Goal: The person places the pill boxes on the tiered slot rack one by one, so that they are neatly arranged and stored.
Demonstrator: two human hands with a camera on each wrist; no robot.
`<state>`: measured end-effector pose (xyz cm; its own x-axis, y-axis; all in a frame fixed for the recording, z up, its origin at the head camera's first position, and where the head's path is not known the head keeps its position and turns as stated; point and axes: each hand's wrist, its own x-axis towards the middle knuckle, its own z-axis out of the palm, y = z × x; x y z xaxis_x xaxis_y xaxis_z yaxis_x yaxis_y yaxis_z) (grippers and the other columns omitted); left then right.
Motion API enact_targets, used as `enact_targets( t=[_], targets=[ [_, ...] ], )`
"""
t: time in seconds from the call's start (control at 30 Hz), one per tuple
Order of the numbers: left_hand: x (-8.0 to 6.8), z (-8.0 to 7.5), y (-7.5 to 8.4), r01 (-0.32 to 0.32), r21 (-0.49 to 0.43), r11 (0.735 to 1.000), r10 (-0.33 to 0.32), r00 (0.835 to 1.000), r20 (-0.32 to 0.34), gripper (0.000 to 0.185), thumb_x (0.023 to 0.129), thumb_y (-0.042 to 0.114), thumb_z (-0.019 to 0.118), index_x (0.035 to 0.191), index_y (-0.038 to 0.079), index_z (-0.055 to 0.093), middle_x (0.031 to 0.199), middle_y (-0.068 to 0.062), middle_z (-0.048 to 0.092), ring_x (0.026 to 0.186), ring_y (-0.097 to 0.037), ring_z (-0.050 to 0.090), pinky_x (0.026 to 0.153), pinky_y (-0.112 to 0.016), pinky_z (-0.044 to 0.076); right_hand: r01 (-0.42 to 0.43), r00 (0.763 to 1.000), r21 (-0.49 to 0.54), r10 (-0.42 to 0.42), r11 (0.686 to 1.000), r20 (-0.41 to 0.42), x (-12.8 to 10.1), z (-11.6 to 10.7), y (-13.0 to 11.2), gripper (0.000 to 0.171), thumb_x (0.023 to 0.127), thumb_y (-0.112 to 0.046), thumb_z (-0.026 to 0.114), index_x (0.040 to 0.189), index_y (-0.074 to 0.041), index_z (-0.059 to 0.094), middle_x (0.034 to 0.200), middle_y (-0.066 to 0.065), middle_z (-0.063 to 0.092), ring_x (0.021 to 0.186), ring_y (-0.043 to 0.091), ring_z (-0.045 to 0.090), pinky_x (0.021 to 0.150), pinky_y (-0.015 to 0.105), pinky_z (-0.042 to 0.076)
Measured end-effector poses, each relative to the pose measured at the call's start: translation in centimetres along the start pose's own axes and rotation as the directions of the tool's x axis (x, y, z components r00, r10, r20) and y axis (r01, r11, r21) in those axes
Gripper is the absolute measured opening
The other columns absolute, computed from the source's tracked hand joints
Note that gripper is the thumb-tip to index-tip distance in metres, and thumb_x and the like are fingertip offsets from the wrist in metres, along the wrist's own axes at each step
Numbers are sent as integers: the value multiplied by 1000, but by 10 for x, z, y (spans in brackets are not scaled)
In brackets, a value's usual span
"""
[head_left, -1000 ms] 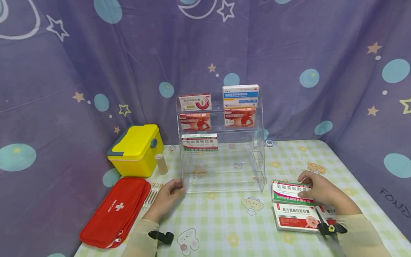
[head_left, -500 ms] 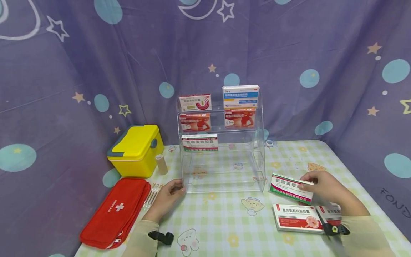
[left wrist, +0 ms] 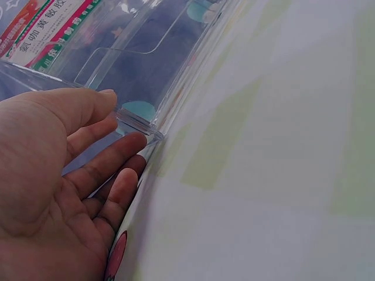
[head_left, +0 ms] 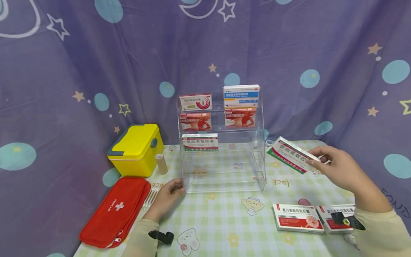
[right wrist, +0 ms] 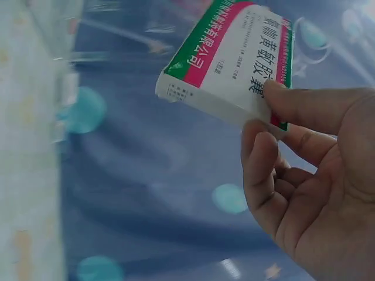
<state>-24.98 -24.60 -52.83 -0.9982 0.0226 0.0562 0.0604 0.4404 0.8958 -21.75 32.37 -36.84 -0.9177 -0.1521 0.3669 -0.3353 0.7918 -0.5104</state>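
Note:
My right hand (head_left: pixel 334 167) holds a white medicine box with green and red stripes (head_left: pixel 289 154) in the air, to the right of the clear acrylic shelf rack (head_left: pixel 221 142). In the right wrist view the thumb and fingers (right wrist: pixel 275 152) pinch one end of that box (right wrist: pixel 228 58). My left hand (head_left: pixel 167 196) rests on the table with fingers straight, touching the rack's lower left corner (left wrist: pixel 140 126). The rack holds several medicine boxes, among them a matching green-striped box (head_left: pixel 199 141) on its third tier.
Two more medicine boxes (head_left: pixel 298 217) (head_left: pixel 337 214) lie flat on the checked tablecloth at front right. A yellow case (head_left: pixel 136 150), a tan roll (head_left: pixel 161 163), cotton swabs (head_left: pixel 151 196) and a red first-aid pouch (head_left: pixel 117 212) sit at left. A purple curtain hangs behind.
My right hand has lifted the green-striped box off the table and carried it up and back, level with the rack's lower tiers. The left hand has stayed put.

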Motion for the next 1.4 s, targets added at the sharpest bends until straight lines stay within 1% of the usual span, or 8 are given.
enact_targets(
  t=[0.17, 0.37, 0.5, 0.63, 0.87, 1.13, 1.27, 1.4],
  targets=[
    [1, 0, 1, 1, 7, 1000, -1, 1000, 1, 37, 98, 20, 75, 134, 12, 68, 122, -3, 72, 115, -20, 64, 103, -46, 49, 63, 993, -9, -64, 998, -103, 23, -18, -30, 23, 98, -17, 77, 120, -13, 75, 103, 3, 62, 76, 11, 54, 58, 24, 42],
    [1, 0, 1, 8, -1, 1000, -8, 1000, 0, 37, 98, 20, 75, 133, 13, 68, 122, -3, 72, 115, -20, 64, 103, -45, 49, 106, 973, -5, -105, 994, -203, 58, -16, -68, 20, 96, -16, 78, 116, -13, 77, 103, 1, 67, 83, 16, 61, 68, 13, 42],
    [0, 0, 0, 15, -1, 1000, -15, 1000, 0, 37, 98, 21, 75, 134, 13, 68, 123, -3, 71, 114, -21, 64, 102, -46, 50, 110, 969, 24, -102, 994, -223, 84, 0, -85, 18, 96, -16, 78, 113, -11, 78, 106, 3, 69, 89, 23, 66, 72, 26, 50],
    [0, 0, 1, 24, -11, 1000, -24, 1000, 4, 38, 98, 21, 75, 134, 13, 68, 123, -4, 71, 114, -21, 64, 103, -47, 50, 112, 973, 54, -98, 992, -210, 110, 20, -95, 15, 95, -14, 79, 110, -10, 78, 106, 6, 71, 91, 27, 68, 75, 45, 53],
    [1, -1, 1, 26, -13, 1000, -26, 1000, 8, 39, 98, 22, 75, 135, 13, 67, 123, -3, 71, 114, -21, 64, 104, -48, 50, 108, 986, -7, -108, 994, -124, 139, 51, -101, 16, 92, -12, 82, 107, -12, 78, 106, 4, 70, 91, 25, 67, 76, 47, 53],
    [0, 0, 2, 16, -3, 1000, -16, 1000, 8, 39, 98, 22, 75, 135, 11, 67, 123, -4, 71, 113, -21, 64, 102, -47, 51, 117, 992, -197, -124, 973, -26, 140, 71, -97, 20, 91, -22, 84, 111, -18, 80, 105, -2, 71, 86, 26, 67, 70, 48, 53],
    [-1, 0, 2, -11, -12, 1000, 11, 1000, 1, 39, 98, 19, 76, 134, 7, 67, 122, -7, 72, 111, -21, 65, 99, -43, 51, 157, 986, -275, -166, 948, -10, 136, 81, -94, 21, 91, -20, 84, 111, -16, 80, 108, 0, 73, 91, 29, 70, 80, 53, 55],
    [-1, 1, 1, -31, -3, 1000, 31, 1000, -6, 39, 98, 18, 75, 134, 4, 66, 122, -8, 72, 110, -21, 65, 96, -40, 52, 182, 979, -316, -201, 931, -26, 133, 87, -93, 19, 90, -17, 84, 109, -14, 80, 104, 3, 72, 87, 31, 70, 86, 55, 52]
  ],
)
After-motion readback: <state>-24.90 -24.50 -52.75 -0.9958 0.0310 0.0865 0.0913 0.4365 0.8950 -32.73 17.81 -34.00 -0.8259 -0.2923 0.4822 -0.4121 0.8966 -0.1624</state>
